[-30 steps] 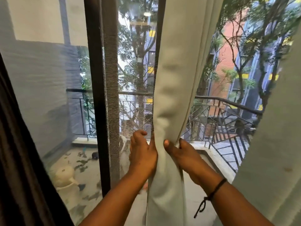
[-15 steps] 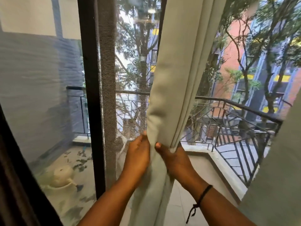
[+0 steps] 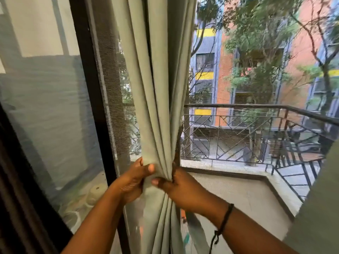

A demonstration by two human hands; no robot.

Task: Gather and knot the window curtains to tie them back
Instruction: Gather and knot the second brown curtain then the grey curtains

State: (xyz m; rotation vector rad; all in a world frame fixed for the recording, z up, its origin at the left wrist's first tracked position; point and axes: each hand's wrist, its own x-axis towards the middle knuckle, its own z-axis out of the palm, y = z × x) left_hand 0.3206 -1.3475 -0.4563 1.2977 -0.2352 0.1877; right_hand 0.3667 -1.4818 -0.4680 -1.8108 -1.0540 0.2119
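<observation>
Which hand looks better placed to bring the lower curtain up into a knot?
Probably right hand: it grips the curtain lower, nearest the hanging length. The left hand can keep the gather.

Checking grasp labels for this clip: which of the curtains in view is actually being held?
The pale green curtain at centre, bunched into folds between the left hand and right hand. The dark curtain at far left hangs untouched.

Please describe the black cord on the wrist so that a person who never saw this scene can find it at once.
Start at the pale green curtain hanging before the window. Two hands grip it low down; follow the right hand back along its forearm. There a thin black cord bracelet circles the wrist, loose ends dangling; the other wrist is bare.
</observation>
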